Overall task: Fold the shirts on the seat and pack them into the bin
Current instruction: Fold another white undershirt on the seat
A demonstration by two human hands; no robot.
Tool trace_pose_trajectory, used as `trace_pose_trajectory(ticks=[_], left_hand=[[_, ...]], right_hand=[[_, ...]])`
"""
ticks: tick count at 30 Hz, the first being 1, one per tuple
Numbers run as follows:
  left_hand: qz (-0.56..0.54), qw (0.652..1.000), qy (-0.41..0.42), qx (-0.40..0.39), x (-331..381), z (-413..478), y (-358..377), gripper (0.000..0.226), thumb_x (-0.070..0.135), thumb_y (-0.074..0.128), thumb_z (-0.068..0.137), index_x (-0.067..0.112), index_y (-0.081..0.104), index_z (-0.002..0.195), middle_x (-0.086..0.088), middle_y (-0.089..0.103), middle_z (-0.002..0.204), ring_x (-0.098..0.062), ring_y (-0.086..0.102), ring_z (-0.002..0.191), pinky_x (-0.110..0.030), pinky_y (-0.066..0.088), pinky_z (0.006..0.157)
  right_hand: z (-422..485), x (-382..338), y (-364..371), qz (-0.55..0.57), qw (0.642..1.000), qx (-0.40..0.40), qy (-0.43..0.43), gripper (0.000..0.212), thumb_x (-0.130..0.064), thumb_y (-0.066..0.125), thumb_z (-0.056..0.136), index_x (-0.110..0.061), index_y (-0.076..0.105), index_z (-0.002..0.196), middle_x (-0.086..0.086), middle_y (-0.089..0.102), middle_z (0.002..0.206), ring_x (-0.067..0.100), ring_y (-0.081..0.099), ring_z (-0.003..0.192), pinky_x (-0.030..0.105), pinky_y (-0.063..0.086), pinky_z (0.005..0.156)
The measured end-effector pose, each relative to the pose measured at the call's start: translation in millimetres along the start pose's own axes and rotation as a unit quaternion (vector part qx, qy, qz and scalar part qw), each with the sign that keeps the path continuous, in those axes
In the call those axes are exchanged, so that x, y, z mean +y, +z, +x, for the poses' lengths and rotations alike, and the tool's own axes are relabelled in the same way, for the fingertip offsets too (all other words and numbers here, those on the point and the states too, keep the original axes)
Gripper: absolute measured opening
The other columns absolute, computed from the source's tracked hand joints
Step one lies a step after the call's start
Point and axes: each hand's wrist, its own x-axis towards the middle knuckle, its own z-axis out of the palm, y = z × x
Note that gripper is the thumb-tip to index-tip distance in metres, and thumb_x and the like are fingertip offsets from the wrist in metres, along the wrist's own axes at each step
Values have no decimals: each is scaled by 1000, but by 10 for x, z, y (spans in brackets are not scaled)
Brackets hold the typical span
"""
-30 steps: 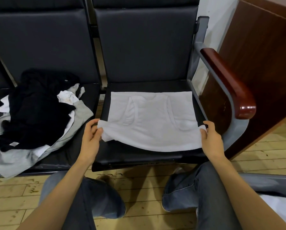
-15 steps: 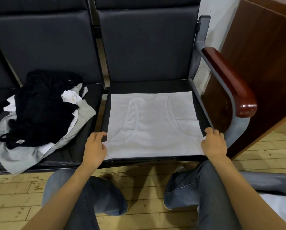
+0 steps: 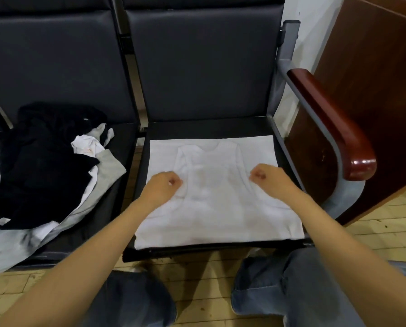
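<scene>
White shirt (image 3: 220,208) lies flat on seat (image 3: 209,128), under both hands. Left hand (image 3: 163,188) rests on its left half, right hand (image 3: 266,177) on its right half, well apart. Fingers of both curl inward against the cloth; blurred, cannot tell whether they pinch it. Pile (image 3: 44,166) of black, white and grey clothes sits left of left hand. Armrest (image 3: 334,128) stands right of right hand.

Left hand (image 3: 160,187), right hand (image 3: 271,177) moved up shirt (image 3: 216,208) from hem
</scene>
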Motion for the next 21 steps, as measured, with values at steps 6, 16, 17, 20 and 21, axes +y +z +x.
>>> trace_pose_trajectory(ticks=[6, 16, 17, 20, 21], left_hand=[[-19, 990, -127, 56, 130, 1201, 127, 50, 36, 57, 92, 4, 49, 130, -15, 49, 132, -31, 45, 123, -33, 38, 97], [-108, 979, -104, 140, 41, 1562, 358, 17, 32, 61, 91, 18, 51, 89, 1, 56, 82, -23, 55, 89, -35, 40, 88], [-139, 976, -89, 139, 84, 1500, 333, 17, 30, 57, 94, 16, 48, 91, 2, 52, 75, -19, 53, 78, -34, 42, 82], [-224, 965, -42, 127, 265, 1267, 143, 15, 27, 50, 97, 15, 42, 97, -5, 52, 78, -15, 51, 70, -29, 47, 64], [-243, 961, -15, 130, 323, 1196, 46, 13, 26, 51, 97, 16, 42, 96, -10, 56, 82, -18, 55, 73, -32, 50, 63]], right_hand=[[1310, -320, 103, 66, 990, 68, 100, 44, -30, 54, 96, -4, 49, 130, 14, 54, 129, 28, 52, 117, 30, 41, 89], [1785, -248, 463, 127, 969, 185, 104, 17, -26, 57, 94, -13, 60, 105, 7, 59, 110, 27, 48, 113, 33, 43, 90], [1700, -269, 428, 169, 963, 193, 84, 13, -24, 56, 95, -13, 58, 103, 6, 59, 103, 24, 53, 105, 29, 45, 85], [1363, -357, 211, 228, 951, 210, 8, 7, -22, 55, 96, -16, 52, 99, -1, 57, 91, 6, 54, 76, 9, 40, 61], [1272, -397, 107, 235, 947, 220, -18, 7, -21, 55, 96, -16, 52, 98, -4, 56, 86, 3, 52, 72, 6, 39, 56]])
